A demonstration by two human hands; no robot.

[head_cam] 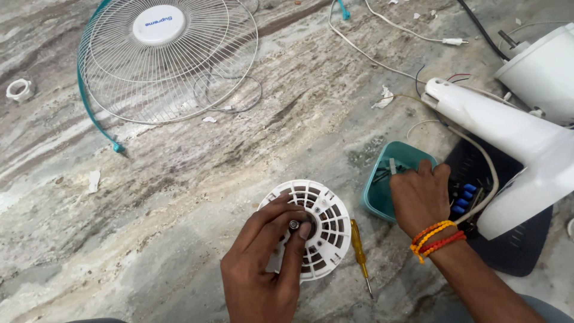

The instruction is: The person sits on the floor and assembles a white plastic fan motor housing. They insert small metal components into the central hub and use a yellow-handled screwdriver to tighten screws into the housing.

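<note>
The left hand (263,269) pinches a small dark metal part (294,225), perhaps a nut or bushing, between thumb and fingertips, held right at the centre hole of a round white vented motor cover (326,224) that lies on the marbled stone floor (179,179) near its front edge. The right hand (421,200), wearing orange and red thread bands at the wrist, reaches into a small teal tray (376,191) just to the right of the cover, fingers curled down among the small parts; whether it grips anything there I cannot tell. A yellow-handled screwdriver (359,251) lies on the floor between the cover and the tray, touching neither hand. Farther right lies the white fan stand body (508,131) with loose wires, and toward the far left corner a white wire fan guard (167,60) with a teal rim lies flat. By my reading, the step in hand is fitting hardware at the cover's hub; the next move calls for a steady pinch on the part and a matching piece picked from the tray.
</note>
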